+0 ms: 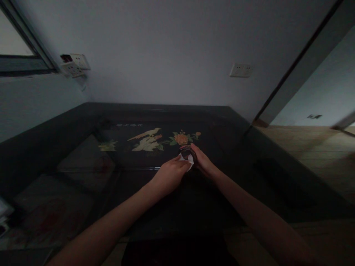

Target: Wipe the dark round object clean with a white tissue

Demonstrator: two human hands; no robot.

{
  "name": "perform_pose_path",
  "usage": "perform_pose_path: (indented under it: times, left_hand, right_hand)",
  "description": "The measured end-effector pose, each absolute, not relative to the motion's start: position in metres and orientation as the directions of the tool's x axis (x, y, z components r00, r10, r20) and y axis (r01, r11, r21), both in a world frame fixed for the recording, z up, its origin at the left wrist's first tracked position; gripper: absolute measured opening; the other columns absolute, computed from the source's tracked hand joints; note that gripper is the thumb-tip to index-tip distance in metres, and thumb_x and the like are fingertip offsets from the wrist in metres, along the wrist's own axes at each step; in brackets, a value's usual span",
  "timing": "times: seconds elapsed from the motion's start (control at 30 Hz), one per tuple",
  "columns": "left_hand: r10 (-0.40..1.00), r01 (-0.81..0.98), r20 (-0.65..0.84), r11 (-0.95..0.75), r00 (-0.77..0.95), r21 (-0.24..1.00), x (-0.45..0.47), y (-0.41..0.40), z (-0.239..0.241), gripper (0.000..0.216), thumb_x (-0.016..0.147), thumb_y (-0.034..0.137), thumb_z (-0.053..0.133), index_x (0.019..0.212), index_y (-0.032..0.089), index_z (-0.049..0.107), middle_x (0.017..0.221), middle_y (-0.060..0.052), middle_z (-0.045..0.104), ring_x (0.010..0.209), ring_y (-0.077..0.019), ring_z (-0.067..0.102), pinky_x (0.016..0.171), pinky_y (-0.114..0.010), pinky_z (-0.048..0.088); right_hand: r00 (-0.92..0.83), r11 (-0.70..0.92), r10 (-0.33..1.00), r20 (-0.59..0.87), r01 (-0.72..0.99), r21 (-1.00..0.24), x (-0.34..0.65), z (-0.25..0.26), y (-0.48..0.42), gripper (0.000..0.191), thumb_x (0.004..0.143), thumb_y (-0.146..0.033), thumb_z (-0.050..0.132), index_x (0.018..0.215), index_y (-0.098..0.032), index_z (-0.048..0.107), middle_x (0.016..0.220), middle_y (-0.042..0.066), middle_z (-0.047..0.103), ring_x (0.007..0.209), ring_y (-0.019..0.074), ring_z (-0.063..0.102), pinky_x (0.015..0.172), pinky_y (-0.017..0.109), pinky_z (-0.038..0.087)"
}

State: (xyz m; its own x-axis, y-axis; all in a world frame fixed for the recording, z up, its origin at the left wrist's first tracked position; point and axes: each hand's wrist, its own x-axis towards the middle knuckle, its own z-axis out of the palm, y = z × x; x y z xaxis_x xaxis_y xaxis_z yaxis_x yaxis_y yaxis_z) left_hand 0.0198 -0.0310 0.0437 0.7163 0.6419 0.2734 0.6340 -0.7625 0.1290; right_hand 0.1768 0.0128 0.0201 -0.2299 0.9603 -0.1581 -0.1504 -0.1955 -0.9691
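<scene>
My right hand (203,162) is wrapped round the right side of a small dark cup-like object (193,153) with a round rim, held above the dark glossy tabletop (163,207). My left hand (168,176) is closed on a crumpled white tissue (190,160), which is pressed at the near side of the opening. The fingertips of the left hand are partly hidden by the tissue and the rim. The inside of the object is too dark to make out.
The tabletop bears a picture of a bird (145,133) and an orange flower (181,139). A long dark flat object (283,181) lies at the right. Wall sockets (240,70) and a plugged-in adapter (72,68) are behind. Wooden floor (302,144) shows at the right.
</scene>
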Motion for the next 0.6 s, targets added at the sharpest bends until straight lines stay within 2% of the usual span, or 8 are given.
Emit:
perform_pose_path:
  times: [0.07, 0.13, 0.3, 0.47, 0.6]
  left_hand:
    - [0.588, 0.616, 0.29, -0.788, 0.755, -0.006, 0.018, -0.027, 0.041, 0.027, 0.086, 0.008, 0.045, 0.107, 0.013, 0.061, 0.113, -0.01, 0.067, 0.108, -0.0191, 0.061, 0.108, -0.04, 0.034]
    - [0.587, 0.636, 0.307, -0.767, 0.749, -0.087, 0.017, -0.024, 0.037, 0.027, 0.088, 0.009, 0.044, 0.107, 0.013, 0.063, 0.114, -0.011, 0.067, 0.111, -0.0196, 0.06, 0.111, -0.044, 0.029]
    - [0.579, 0.658, 0.35, -0.732, 0.737, -0.175, 0.016, -0.024, 0.028, 0.032, 0.089, 0.009, 0.042, 0.116, 0.009, 0.059, 0.122, -0.013, 0.063, 0.123, -0.0219, 0.051, 0.112, -0.044, 0.029]
    - [0.593, 0.663, 0.335, -0.734, 0.732, -0.149, 0.018, -0.028, 0.029, 0.033, 0.087, 0.007, 0.043, 0.116, 0.008, 0.058, 0.121, -0.016, 0.063, 0.122, -0.023, 0.052, 0.108, -0.043, 0.034]
    - [0.592, 0.625, 0.304, -0.781, 0.746, -0.013, 0.023, -0.032, 0.035, 0.033, 0.085, 0.006, 0.043, 0.115, 0.006, 0.056, 0.115, -0.017, 0.065, 0.112, -0.0224, 0.059, 0.103, -0.039, 0.04]
  right_hand:
    - [-0.236, -0.232, 0.952, -0.197, -0.129, -0.964, 0.179, 0.019, 0.014, 0.042, 0.089, -0.054, 0.04, 0.094, -0.019, 0.064, 0.062, 0.001, 0.062, 0.048, 0.0129, 0.053, 0.037, 0.021, 0.041]
    - [-0.244, -0.252, 0.945, -0.217, -0.124, -0.96, 0.18, 0.018, 0.016, 0.042, 0.087, -0.055, 0.043, 0.091, -0.019, 0.064, 0.06, 0.0, 0.06, 0.046, 0.0122, 0.053, 0.035, 0.02, 0.04]
    - [-0.256, -0.254, 0.942, -0.216, -0.125, -0.959, 0.182, 0.018, 0.017, 0.043, 0.088, -0.055, 0.043, 0.091, -0.018, 0.064, 0.056, 0.0, 0.058, 0.044, 0.012, 0.052, 0.032, 0.019, 0.039]
    - [-0.254, -0.258, 0.941, -0.223, -0.115, -0.959, 0.182, 0.018, 0.018, 0.043, 0.086, -0.057, 0.045, 0.092, -0.019, 0.065, 0.056, -0.001, 0.059, 0.044, 0.0117, 0.052, 0.033, 0.019, 0.037]
    - [-0.234, -0.241, 0.948, -0.217, -0.079, -0.967, 0.181, 0.018, 0.017, 0.045, 0.084, -0.059, 0.046, 0.092, -0.019, 0.065, 0.058, 0.0, 0.06, 0.045, 0.0118, 0.051, 0.035, 0.02, 0.037]
